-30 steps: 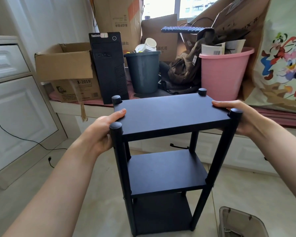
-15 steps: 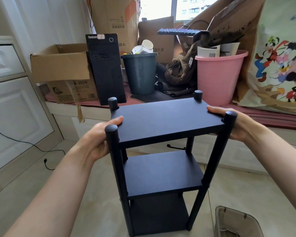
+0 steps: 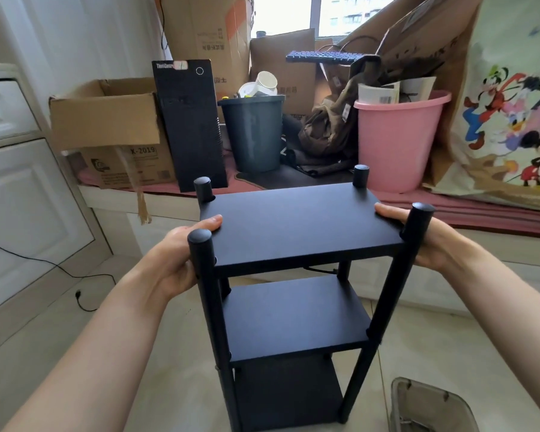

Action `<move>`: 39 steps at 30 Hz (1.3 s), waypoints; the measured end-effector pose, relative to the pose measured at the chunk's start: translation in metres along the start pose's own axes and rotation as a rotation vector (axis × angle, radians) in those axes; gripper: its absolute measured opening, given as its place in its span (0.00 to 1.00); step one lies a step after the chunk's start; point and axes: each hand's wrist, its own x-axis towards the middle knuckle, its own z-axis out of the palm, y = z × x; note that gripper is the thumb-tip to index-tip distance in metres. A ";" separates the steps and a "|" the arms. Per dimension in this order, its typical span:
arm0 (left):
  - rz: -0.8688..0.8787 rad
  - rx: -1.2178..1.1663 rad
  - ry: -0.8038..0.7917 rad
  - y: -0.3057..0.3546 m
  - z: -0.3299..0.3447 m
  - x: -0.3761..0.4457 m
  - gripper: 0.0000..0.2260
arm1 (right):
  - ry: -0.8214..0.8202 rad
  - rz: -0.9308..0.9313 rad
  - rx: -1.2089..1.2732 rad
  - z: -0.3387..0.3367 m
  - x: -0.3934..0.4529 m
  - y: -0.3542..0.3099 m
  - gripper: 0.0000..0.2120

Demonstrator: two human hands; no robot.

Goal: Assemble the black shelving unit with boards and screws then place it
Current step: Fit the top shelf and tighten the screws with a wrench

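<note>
The build looks finished and only the placing seems left: the black shelving unit (image 3: 296,275) stands whole and upright between the person's arms, in front of the cluttered ledge, though whether its feet rest on the tiled floor or hang just above it cannot be told. The left hand (image 3: 175,257) grips the left end of the top board, thumb lying on top and fingers hidden beneath; the right hand (image 3: 430,241) grips the right end the same way, just behind the near right post. Counted left to right: one open cardboard box (image 3: 106,120), one black computer tower (image 3: 190,123), one dark bin (image 3: 253,132), one pink bucket (image 3: 396,138); the unit itself shows three boards and four posts, with no loose screws or boards in sight
</note>
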 end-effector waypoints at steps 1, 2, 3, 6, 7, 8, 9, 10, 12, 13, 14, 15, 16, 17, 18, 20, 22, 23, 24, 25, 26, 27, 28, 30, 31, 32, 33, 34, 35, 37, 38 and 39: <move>-0.003 -0.003 0.012 -0.001 0.000 0.000 0.18 | 0.003 -0.004 0.009 0.002 0.000 0.001 0.11; -0.014 -0.004 0.023 -0.003 0.000 -0.001 0.17 | 0.007 -0.001 0.013 0.002 0.000 0.002 0.11; -0.031 -0.001 0.028 -0.005 0.000 -0.002 0.18 | 0.010 0.002 0.010 0.002 -0.001 0.004 0.11; -0.051 0.043 0.026 -0.006 0.002 -0.006 0.17 | 0.016 0.004 -0.017 0.001 -0.002 0.009 0.09; -0.049 0.056 0.023 -0.006 0.002 -0.006 0.17 | 0.016 0.001 -0.028 0.000 -0.002 0.011 0.10; -0.047 0.062 0.023 -0.005 0.003 -0.007 0.16 | 0.013 0.000 -0.032 0.000 -0.002 0.013 0.10; -0.046 0.060 0.026 -0.005 0.003 -0.006 0.16 | 0.007 -0.001 -0.030 0.000 -0.002 0.013 0.10; -0.048 0.050 0.027 -0.005 0.002 -0.006 0.16 | 0.004 -0.001 -0.024 0.000 -0.002 0.013 0.10; -0.052 0.034 0.025 -0.006 0.002 -0.006 0.16 | 0.011 -0.005 -0.025 0.001 -0.003 0.011 0.09; -0.050 0.034 0.020 -0.006 0.002 -0.006 0.17 | 0.015 -0.007 -0.028 0.002 -0.003 0.010 0.09; -0.048 0.034 0.015 -0.006 0.003 -0.006 0.19 | 0.017 -0.009 -0.029 0.002 -0.003 0.008 0.09; -0.045 0.031 0.012 -0.005 0.003 -0.006 0.20 | 0.016 -0.008 -0.025 0.003 -0.004 0.008 0.09; -0.039 0.025 0.013 -0.004 0.004 -0.006 0.21 | 0.018 -0.007 -0.018 0.004 -0.005 0.006 0.08; -0.030 0.013 0.019 -0.002 0.005 -0.006 0.20 | 0.021 -0.007 -0.006 0.005 -0.006 0.005 0.08; -0.022 -0.002 0.028 -0.001 0.005 -0.006 0.18 | 0.026 -0.010 0.005 0.006 -0.006 0.003 0.08; -0.019 -0.026 0.040 0.001 0.007 -0.006 0.15 | 0.041 -0.006 0.020 0.008 -0.007 -0.001 0.08; -0.027 -0.034 0.045 0.000 0.009 -0.007 0.15 | 0.059 0.016 0.021 0.009 -0.009 -0.003 0.09; -0.028 -0.034 0.049 0.000 0.009 -0.008 0.15 | 0.072 0.032 0.019 0.010 -0.009 -0.003 0.11; -0.027 -0.032 0.056 -0.001 0.009 -0.009 0.16 | 0.081 0.043 0.012 0.011 -0.010 -0.003 0.14; -0.023 -0.031 0.065 -0.001 0.009 -0.010 0.16 | 0.090 0.050 0.007 0.012 -0.011 -0.004 0.16; -0.018 -0.033 0.069 -0.001 0.009 -0.010 0.17 | 0.094 0.047 0.002 0.011 -0.011 -0.004 0.17; -0.012 -0.034 0.068 -0.001 0.009 -0.011 0.17 | 0.100 0.046 0.004 0.012 -0.011 -0.004 0.18; -0.004 -0.033 0.066 -0.002 0.008 -0.011 0.18 | 0.109 0.044 0.004 0.012 -0.011 -0.004 0.19; 0.010 -0.029 0.066 -0.004 0.007 -0.011 0.18 | 0.123 0.042 0.009 0.014 -0.010 -0.004 0.19; 0.013 -0.030 0.069 -0.005 0.007 -0.012 0.18 | 0.130 0.048 0.009 0.015 -0.010 -0.004 0.18; 0.015 -0.028 0.077 -0.005 0.006 -0.012 0.18 | 0.154 0.052 0.015 0.016 -0.010 -0.004 0.14; 0.018 -0.023 0.086 -0.006 0.006 -0.012 0.18 | 0.177 0.058 0.049 0.016 -0.010 -0.004 0.11; 0.021 -0.022 0.092 -0.007 0.006 -0.013 0.18 | 0.215 0.052 0.096 0.015 -0.011 -0.004 0.11; 0.026 -0.030 0.094 -0.008 0.007 -0.014 0.18 | 0.243 0.035 0.122 0.014 -0.012 -0.003 0.12; 0.039 -0.070 0.100 -0.011 0.008 -0.016 0.16 | 0.362 -0.034 0.050 0.007 -0.015 -0.002 0.10; 0.045 -0.088 0.102 -0.012 0.009 -0.017 0.14 | 0.435 -0.069 -0.006 0.005 -0.019 -0.001 0.12; 0.050 -0.102 0.104 -0.014 0.011 -0.017 0.12 | 0.490 -0.100 -0.046 0.003 -0.024 0.002 0.13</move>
